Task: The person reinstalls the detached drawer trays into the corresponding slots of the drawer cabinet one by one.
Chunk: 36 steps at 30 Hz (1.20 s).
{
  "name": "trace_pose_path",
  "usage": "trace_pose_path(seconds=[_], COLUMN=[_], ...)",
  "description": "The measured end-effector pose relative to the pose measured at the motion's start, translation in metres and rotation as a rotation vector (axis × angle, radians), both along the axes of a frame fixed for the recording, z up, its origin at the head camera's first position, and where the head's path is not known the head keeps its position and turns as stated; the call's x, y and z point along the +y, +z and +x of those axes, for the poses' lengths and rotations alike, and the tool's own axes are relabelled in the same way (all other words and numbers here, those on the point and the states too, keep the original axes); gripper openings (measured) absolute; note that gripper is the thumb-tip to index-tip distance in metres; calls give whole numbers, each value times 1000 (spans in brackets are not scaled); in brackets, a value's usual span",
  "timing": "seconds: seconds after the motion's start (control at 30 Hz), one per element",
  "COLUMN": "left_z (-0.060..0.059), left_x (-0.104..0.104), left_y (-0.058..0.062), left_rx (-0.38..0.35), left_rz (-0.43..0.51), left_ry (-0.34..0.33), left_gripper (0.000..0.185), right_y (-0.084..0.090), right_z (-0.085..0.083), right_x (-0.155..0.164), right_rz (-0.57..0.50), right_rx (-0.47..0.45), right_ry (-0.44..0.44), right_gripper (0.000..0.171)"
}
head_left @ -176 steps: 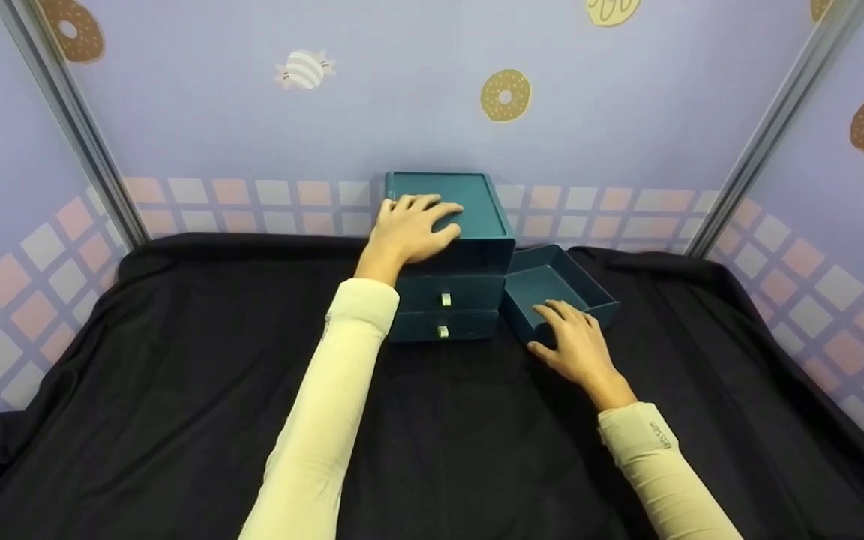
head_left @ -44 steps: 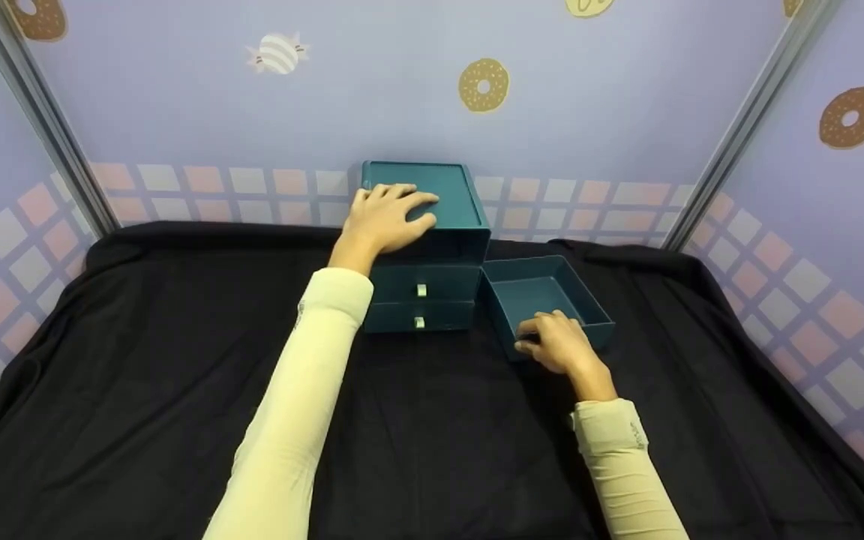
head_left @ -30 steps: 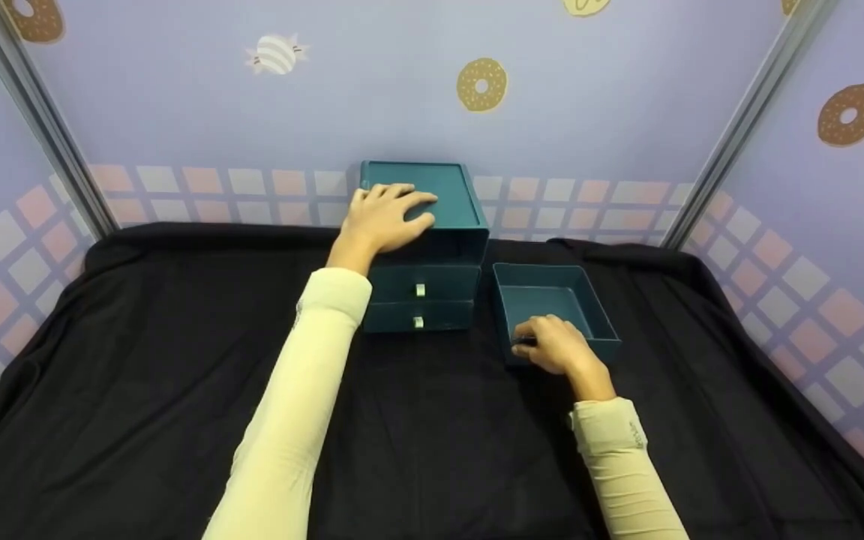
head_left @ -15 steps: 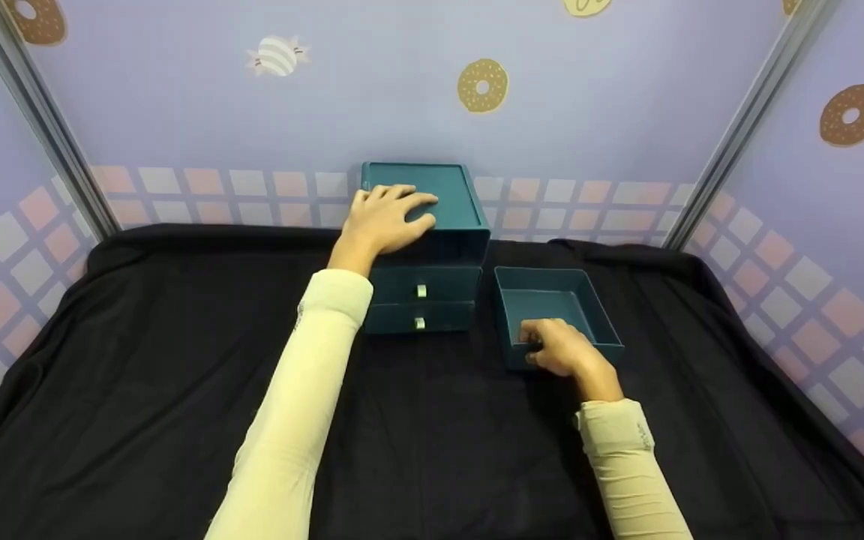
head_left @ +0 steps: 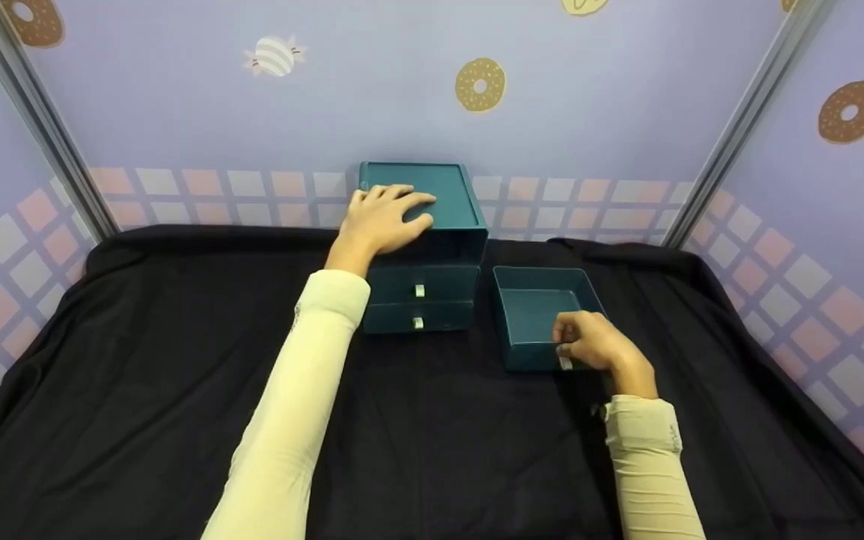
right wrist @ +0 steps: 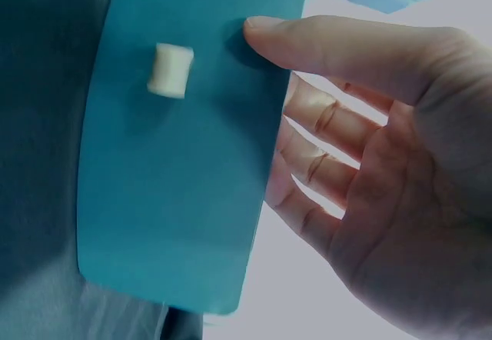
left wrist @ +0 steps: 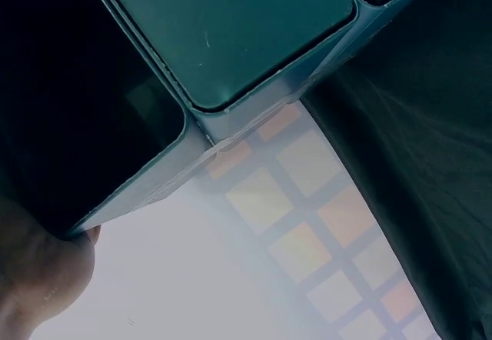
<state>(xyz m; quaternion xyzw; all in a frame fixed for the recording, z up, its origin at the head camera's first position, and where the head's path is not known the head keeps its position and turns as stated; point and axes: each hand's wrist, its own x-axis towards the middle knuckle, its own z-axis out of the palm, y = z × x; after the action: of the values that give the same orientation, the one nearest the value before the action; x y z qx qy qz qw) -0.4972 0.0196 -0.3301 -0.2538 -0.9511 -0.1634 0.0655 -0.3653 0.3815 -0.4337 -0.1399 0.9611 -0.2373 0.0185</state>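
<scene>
From the head view, the right hand [head_left: 598, 346] covers the front wall of the loose teal drawer [head_left: 541, 300] right of the drawer cabinet [head_left: 421, 247]; the wrist view shows its white knob [right wrist: 171, 70], thumb on the front, fingers curled behind. The left hand [head_left: 383, 219] lies flat on the cabinet's top.

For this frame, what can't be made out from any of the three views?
- Head view: the right hand covers part of the loose drawer's front wall.
- Head view: the empty top slot of the drawer unit is too dark to see into.
- Left wrist view: the left hand is cut off by the edge.
- Right wrist view: the drawer's inside is hidden behind its front.
</scene>
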Motion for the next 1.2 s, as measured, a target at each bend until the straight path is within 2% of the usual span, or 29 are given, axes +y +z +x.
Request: trace_pose_path(seconds=[0.17, 0.43, 0.53, 0.83, 1.2], left_z=[-1, 0, 0, -1, -1], left_x=[0, -5, -4, 1, 0], left_y=[-2, -9, -7, 2, -1], left_rx=[11, -10, -8, 4, 0], left_rz=[-5, 0, 6, -18, -10], left_ry=[4, 23, 18, 8, 5], left_gripper=[56, 55, 55, 55, 55], right_y=[1, 1, 1, 5, 8], right_z=[1, -2, -2, 1, 3], right_x=[5, 0, 0, -1, -1], right_rz=[3, 29, 20, -77, -114], right_rx=[36, 72, 91, 225, 225], right_ry=[11, 95, 104, 98, 118], right_gripper=[14, 18, 18, 17, 18])
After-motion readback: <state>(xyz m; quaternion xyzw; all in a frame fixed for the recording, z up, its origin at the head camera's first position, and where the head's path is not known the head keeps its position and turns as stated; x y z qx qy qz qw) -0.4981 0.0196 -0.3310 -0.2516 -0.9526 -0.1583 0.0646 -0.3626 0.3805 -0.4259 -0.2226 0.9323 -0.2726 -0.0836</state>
